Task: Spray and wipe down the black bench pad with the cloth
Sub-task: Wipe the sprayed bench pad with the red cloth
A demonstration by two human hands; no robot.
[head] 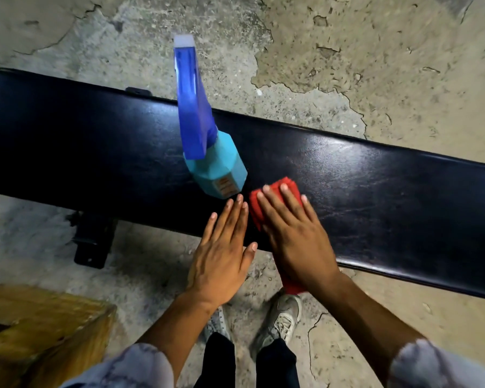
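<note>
The long black bench pad (375, 191) runs across the view from upper left to lower right. A turquoise spray bottle (217, 169) with a blue trigger head stands upright on the pad near its middle. My right hand (294, 233) lies flat on a folded red cloth (277, 189), pressing it onto the pad just right of the bottle; part of the cloth hangs over the near edge. My left hand (221, 253) is flat with fingers together, holding nothing, its fingertips at the pad's near edge just short of the bottle.
A black metal bench foot (93, 242) sticks out under the pad at the left. A wooden box (39, 331) sits at the lower left. My two shoes (280, 320) stand on cracked concrete floor close to the bench.
</note>
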